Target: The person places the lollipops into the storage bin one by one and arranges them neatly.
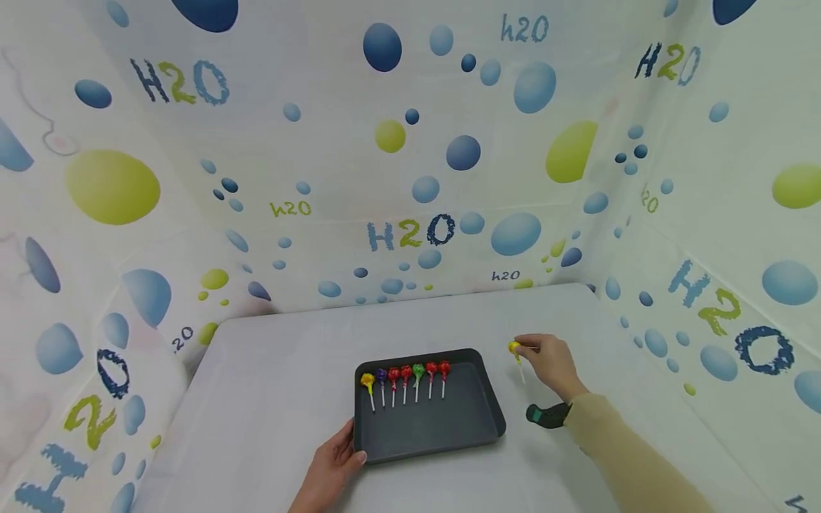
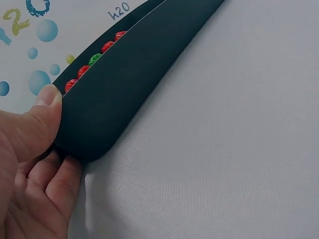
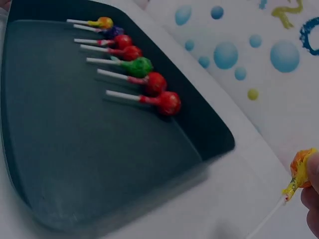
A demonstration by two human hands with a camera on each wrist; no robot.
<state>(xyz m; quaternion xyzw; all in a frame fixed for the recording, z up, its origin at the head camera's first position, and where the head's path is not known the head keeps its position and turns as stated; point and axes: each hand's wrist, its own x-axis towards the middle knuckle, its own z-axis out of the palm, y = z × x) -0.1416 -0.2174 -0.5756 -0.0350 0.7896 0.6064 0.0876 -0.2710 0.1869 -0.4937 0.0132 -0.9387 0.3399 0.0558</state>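
Note:
A dark rectangular baking tray (image 1: 442, 427) lies on the white table. My left hand (image 1: 330, 463) grips its near left corner, thumb over the rim and fingers curled under the outside, as the left wrist view shows. To the right of the tray, my right hand (image 1: 551, 365) pinches a yellow lollipop (image 3: 300, 172) by its wrapped head, with the white stick pointing down. Several lollipops stand in a row along the tray's far side, sticks toward me: a yellow one (image 1: 368, 381), a purple one (image 1: 381, 375), a green one (image 1: 418, 371) and several red ones (image 3: 168, 103).
White cloth covers the table (image 1: 269, 399). Behind it and at both sides hang white walls (image 1: 333, 142) printed with blue and green bubbles and H2O lettering. A black wrist-worn device (image 1: 546, 416) juts out by the right sleeve (image 1: 622, 449).

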